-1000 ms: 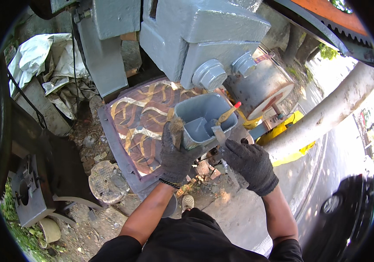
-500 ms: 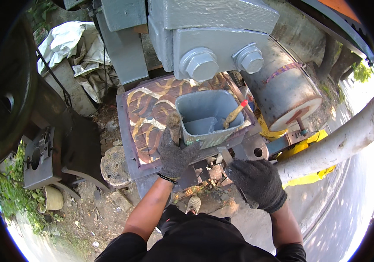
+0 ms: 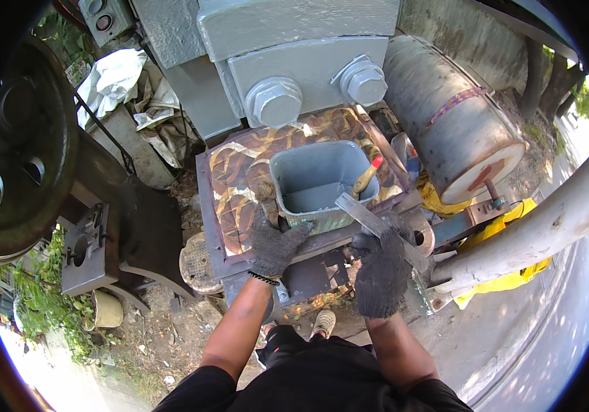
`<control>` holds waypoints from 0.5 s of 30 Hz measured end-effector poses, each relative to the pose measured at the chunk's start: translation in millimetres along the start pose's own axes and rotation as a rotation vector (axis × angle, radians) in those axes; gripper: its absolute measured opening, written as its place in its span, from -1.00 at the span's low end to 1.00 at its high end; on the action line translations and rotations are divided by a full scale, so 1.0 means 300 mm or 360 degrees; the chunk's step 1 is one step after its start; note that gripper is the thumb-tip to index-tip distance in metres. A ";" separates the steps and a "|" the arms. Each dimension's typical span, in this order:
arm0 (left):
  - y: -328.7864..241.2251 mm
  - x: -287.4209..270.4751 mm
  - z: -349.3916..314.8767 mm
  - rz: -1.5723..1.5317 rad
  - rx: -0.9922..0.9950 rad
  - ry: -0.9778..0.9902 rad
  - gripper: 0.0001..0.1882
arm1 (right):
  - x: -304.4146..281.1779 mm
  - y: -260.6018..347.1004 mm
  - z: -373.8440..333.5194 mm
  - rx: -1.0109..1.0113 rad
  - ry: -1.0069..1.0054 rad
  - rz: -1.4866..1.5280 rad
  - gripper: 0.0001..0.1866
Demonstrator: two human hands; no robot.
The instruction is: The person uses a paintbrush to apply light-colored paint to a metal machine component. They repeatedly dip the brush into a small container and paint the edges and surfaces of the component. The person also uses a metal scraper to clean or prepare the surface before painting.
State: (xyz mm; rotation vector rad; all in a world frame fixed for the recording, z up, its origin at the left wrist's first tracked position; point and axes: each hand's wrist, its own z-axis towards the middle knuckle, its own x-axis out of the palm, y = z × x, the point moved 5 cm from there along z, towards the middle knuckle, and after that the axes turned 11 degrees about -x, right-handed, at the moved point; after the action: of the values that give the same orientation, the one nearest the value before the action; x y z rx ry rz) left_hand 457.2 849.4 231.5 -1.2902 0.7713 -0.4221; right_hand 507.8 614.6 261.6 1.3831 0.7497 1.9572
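Observation:
My left hand (image 3: 277, 244), in a dark knit glove, grips the near left corner of a rectangular tub (image 3: 325, 221) holding grey paint. Its thumb lies along the near wall. By its fingertips is a brown patch, perhaps stained glove. A paintbrush (image 3: 363, 180) with a red-tipped wooden handle leans inside the tub's right side. My right hand (image 3: 381, 271), also gloved, is closed round a flat metal strip (image 3: 361, 214). The strip slants from the tub's near right rim down past my hand; its exact kind is unclear.
The tub stands on a brown patterned sheet (image 3: 236, 175) covering a machine table. Beyond rises a grey-painted machine body with big hex bolts (image 3: 274, 101). A metal cylinder (image 3: 456, 130) and a pale pipe (image 3: 535, 223) lie right. A dark flywheel (image 3: 23, 147) stands left.
My right hand has turned upright, bringing the metal strip up to the tub's near right rim. My left hand stays at the tub. The whole view has shifted slightly.

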 end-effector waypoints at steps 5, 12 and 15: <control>-0.002 0.007 0.013 -0.0243 0.0003 0.0000 -0.18 | -0.039 0.068 -0.050 -0.0177 -0.0152 -0.0516 -0.60; 0.026 0.007 0.010 -0.0087 -0.0111 -0.0050 -0.20 | 0.201 0.281 0.115 -0.1362 0.0659 -0.1420 -0.72; -0.001 0.005 0.006 -0.0132 0.0132 -0.0110 -0.23 | 0.292 0.260 0.207 -0.1444 0.0758 -0.1363 -0.70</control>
State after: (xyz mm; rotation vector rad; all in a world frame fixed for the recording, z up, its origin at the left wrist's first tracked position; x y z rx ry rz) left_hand 459.6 849.6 231.7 -1.2555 0.6373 -0.4690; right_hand 531.7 636.4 390.4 0.0097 0.4183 1.5486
